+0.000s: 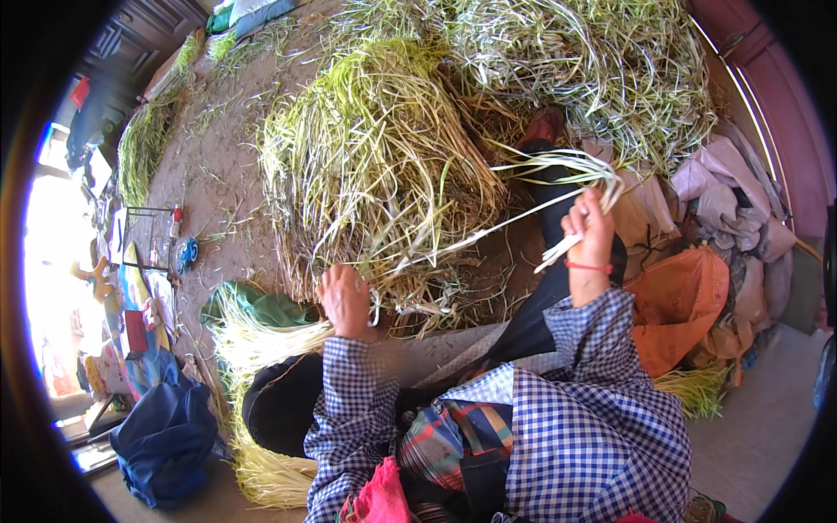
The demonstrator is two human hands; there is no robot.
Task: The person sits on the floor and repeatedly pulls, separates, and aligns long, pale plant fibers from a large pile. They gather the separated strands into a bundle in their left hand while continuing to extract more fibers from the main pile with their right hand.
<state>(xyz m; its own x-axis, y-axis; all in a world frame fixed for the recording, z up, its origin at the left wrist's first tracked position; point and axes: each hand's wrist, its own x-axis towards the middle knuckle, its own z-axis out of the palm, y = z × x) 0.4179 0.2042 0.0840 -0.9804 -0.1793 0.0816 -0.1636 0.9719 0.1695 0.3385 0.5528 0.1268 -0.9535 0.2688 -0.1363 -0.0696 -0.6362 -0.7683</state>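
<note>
My right hand (pixel 587 225) is closed around a small bunch of long pale chive-like stalks (pixel 608 176). Their white ends stick out below the fist, and the yellow-green leaves trail away to the left. One long white stalk (pixel 510 225) runs from near this hand down towards the heap. My left hand (pixel 343 302) is at the near, brown root end of a big bundle of the same stalks (pixel 386 157). Its fingers curl downward and partly out of sight, so whether they grip anything cannot be made out.
A larger loose heap of leaves (pixel 588 72) spreads behind the bundle. Paler, cleaner stalks (pixel 261 340) lie beside my left knee over a green cloth (pixel 261 304). An orange sack (pixel 683 307) and crumpled plastic bags (pixel 726 196) are at right. A blue bag (pixel 167 431) sits at left.
</note>
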